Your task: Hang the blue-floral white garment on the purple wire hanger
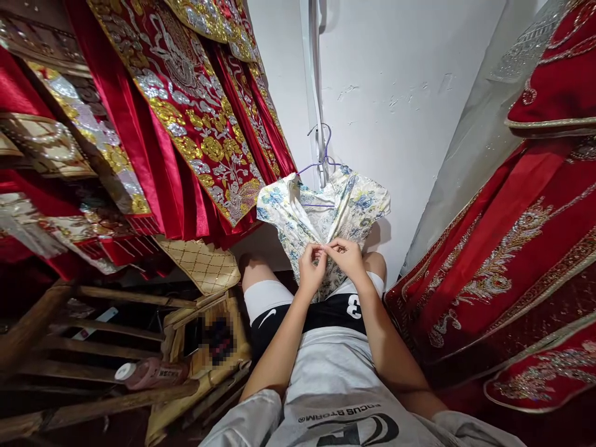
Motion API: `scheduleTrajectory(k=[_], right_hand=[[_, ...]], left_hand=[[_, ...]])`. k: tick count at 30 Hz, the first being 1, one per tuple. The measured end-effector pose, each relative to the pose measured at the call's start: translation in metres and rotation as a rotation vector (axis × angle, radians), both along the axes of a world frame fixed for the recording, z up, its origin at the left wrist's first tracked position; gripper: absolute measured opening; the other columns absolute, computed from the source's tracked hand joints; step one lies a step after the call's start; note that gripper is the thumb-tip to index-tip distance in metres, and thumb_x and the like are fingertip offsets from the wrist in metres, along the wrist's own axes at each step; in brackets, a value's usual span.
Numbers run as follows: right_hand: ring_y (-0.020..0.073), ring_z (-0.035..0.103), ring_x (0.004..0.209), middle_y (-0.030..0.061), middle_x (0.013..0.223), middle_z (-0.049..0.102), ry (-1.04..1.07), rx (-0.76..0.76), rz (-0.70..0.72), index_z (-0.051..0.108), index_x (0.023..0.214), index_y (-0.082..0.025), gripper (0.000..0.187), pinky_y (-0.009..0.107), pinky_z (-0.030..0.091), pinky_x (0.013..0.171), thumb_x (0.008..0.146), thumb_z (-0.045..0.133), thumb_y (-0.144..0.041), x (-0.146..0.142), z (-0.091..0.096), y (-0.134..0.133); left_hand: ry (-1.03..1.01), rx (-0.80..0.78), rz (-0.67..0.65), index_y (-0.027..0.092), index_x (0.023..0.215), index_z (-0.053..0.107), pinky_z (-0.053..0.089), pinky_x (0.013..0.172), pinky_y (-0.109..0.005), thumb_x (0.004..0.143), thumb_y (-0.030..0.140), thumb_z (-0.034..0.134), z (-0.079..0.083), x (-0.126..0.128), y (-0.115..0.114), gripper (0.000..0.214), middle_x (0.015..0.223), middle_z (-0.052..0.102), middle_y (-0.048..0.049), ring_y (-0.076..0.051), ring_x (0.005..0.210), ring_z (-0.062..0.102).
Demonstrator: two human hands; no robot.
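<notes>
A small cream dress with blue and yellow flowers [358, 205] hangs on a thin purple wire hanger [321, 162] against the white wall. My left hand [311, 268] and my right hand [347, 256] meet at the front opening of the dress, just below its chest. Both hands have their fingers pinched on the two fabric edges, fingertips almost touching each other. What lies between the fingertips is too small to make out. My knees, in black and white shorts, sit under the dress hem.
Red garments with gold and silver embroidery [186, 112] hang close on the left, and more [512, 261] on the right. A wooden chair or rack [93, 335] with a pink bottle [149, 372] stands at lower left. A white pipe [314, 74] runs down the wall.
</notes>
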State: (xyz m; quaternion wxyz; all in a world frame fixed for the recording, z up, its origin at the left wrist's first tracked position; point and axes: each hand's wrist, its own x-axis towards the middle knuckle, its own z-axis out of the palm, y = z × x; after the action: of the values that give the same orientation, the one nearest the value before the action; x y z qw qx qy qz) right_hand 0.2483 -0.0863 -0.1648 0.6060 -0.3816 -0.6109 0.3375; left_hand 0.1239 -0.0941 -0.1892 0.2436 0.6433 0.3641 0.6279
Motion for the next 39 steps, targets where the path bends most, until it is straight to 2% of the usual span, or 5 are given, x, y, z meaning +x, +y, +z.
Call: scheduleTrajectory(k=[9,13,22,27,39], right_hand=[[0.0122,0.041,0.052,-0.0012,0.054,0.052,-0.018,-0.004,-0.032,0.071,0.070,-0.018,0.040,0.026,0.033,0.049,0.074,0.074,-0.058,0.007,0.004,0.000],[0.0122,0.040,0.053,-0.0011,0.055,0.052,-0.042,0.007,-0.062,0.072,0.070,-0.018,0.039,0.026,0.032,0.050,0.074,0.074,-0.057,0.010,0.006,0.002],[0.0147,0.048,0.059,0.0022,0.061,0.060,-0.012,0.071,-0.109,0.075,0.072,-0.017,0.031,0.028,0.037,0.054,0.074,0.075,-0.048,0.016,0.014,0.011],[0.0136,0.045,0.057,0.0014,0.060,0.060,0.008,0.084,-0.143,0.075,0.072,-0.018,0.030,0.028,0.036,0.053,0.074,0.076,-0.047,0.018,0.013,0.011],[0.0152,0.049,0.059,0.0014,0.059,0.059,0.057,0.095,-0.203,0.074,0.072,-0.018,0.033,0.029,0.040,0.056,0.072,0.077,-0.051,0.020,0.013,0.007]], left_hand=[[-0.017,-0.029,-0.020,0.020,0.086,0.060,0.048,0.072,-0.028,0.089,0.034,0.065,0.002,0.001,0.000,0.015,0.081,0.063,-0.0024,-0.016,0.074,0.059],[0.007,-0.021,-0.023,0.020,0.086,0.060,0.048,0.072,-0.028,0.090,0.034,0.064,0.003,0.001,-0.001,0.016,0.082,0.062,-0.0027,-0.016,0.075,0.058],[0.078,-0.005,-0.065,0.019,0.084,0.059,0.044,0.067,-0.027,0.093,0.035,0.060,0.006,0.000,-0.003,0.018,0.078,0.058,-0.0017,-0.014,0.070,0.052],[0.070,-0.016,-0.074,0.019,0.084,0.061,0.044,0.067,-0.027,0.091,0.033,0.061,0.005,-0.001,-0.004,0.016,0.077,0.058,-0.0017,-0.014,0.070,0.053],[0.104,0.001,-0.103,0.020,0.084,0.059,0.044,0.066,-0.027,0.092,0.034,0.059,0.002,0.003,-0.005,0.017,0.079,0.058,-0.0021,-0.015,0.071,0.053]])
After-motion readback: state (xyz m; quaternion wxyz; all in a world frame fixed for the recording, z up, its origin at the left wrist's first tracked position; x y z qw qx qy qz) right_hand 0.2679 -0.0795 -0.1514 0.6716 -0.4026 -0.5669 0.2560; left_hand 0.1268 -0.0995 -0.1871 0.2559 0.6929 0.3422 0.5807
